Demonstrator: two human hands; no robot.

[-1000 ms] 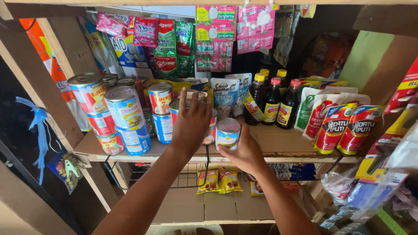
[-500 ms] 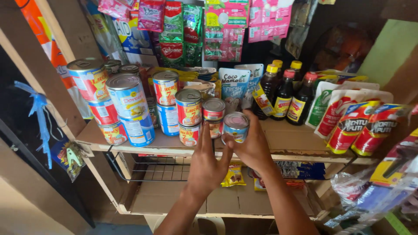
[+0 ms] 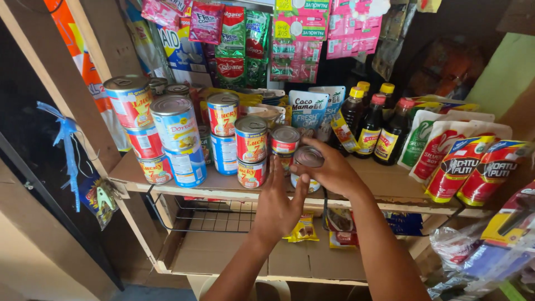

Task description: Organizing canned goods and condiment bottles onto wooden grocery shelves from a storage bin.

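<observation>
My right hand [image 3: 333,170] grips a small tin can [image 3: 307,159] with a silver lid, held just above the front of the wooden shelf [image 3: 390,187]. My left hand [image 3: 278,203] is below and to the left of it, fingers spread and pointing up, its fingertips close to the can. Just behind stand a stack of two red-and-yellow cans [image 3: 251,150] and a small red can [image 3: 285,140] on another one.
Stacked larger cans [image 3: 178,139] fill the shelf's left. Dark sauce bottles [image 3: 370,125] and red-and-white pouches [image 3: 468,167] stand to the right. Sachet strips [image 3: 290,39] hang above. A wire rack [image 3: 206,214] and small packets [image 3: 304,228] lie on the lower shelf.
My left hand came down from the stacked cans to below the shelf edge. The right hand stays on the small can, which has shifted slightly.
</observation>
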